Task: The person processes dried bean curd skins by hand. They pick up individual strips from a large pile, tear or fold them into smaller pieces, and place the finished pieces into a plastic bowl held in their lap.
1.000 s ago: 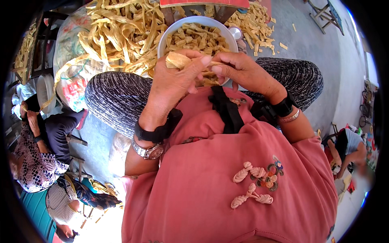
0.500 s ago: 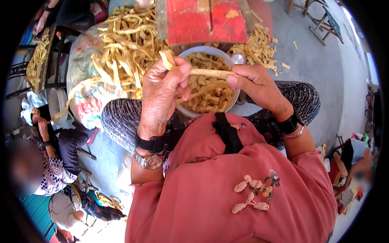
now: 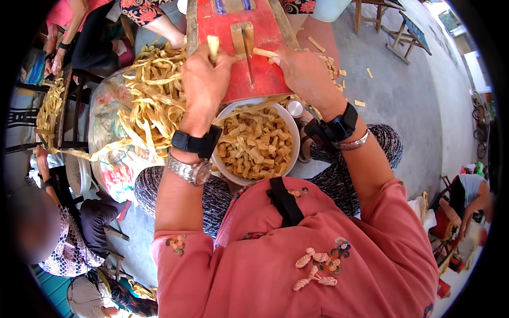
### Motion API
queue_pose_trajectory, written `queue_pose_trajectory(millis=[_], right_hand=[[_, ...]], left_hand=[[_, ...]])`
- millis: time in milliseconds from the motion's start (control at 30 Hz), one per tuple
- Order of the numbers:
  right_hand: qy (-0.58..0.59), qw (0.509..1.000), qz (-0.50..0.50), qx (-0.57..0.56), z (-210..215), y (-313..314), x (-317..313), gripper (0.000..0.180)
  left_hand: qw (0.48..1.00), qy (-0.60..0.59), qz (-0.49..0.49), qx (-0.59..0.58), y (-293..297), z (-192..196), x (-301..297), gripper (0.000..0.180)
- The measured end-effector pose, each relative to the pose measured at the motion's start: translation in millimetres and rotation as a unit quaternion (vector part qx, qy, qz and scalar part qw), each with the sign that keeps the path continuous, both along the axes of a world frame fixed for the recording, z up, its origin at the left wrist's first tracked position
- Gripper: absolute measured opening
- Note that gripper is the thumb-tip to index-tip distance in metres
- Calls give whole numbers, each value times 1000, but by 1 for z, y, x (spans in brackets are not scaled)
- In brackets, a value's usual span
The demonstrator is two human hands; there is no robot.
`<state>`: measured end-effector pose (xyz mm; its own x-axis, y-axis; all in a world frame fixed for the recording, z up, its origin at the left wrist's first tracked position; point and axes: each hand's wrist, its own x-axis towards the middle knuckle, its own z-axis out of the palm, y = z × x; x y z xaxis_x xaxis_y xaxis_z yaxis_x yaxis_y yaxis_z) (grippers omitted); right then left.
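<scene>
Strips of pale yellow plant material look light, dry and bendy; take one near its end. Left hand (image 3: 204, 87), fingers clamped on one upright strip (image 3: 212, 46), sits at upper centre; right hand (image 3: 305, 74) pinches a second strip (image 3: 263, 52) against the red board (image 3: 254, 63). One white bowl (image 3: 254, 143) of cut pieces below, one heap (image 3: 151, 103) at left.

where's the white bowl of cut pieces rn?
Head view, centre: the white bowl sits between the person's knees, just below the red board, right of the strip pile.
</scene>
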<state>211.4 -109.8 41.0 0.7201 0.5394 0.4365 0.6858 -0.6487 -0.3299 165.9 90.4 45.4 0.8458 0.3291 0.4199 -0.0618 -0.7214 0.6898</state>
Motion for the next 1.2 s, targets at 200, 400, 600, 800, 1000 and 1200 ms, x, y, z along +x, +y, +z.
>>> queue_pose_trajectory(millis=[200,400,600,800,1000,1200], right_hand=[[222,965,64,121,18,-24,-48,23],[367,905,116,183,44,-27,-91,32],[422,800,377,199,-7,1,-147,36],[646,655,247,304,13,1,-156,31],[287,798,207,488,5,13,-153,28],[375,812,219,390,29,11,-170,27]], left_hand=[[949,131,-134,-253,-6,-2,-73,17],[925,305,-190,-120,-26,-70,-120,44],[641,288,-179,-688,-45,-31,-132,45],[777,182,-128,-589,-32,-16,-138,25],[650,283,-253,-658,-45,35,-169,29],[700,315,-350,-537,-38,56,-185,32]])
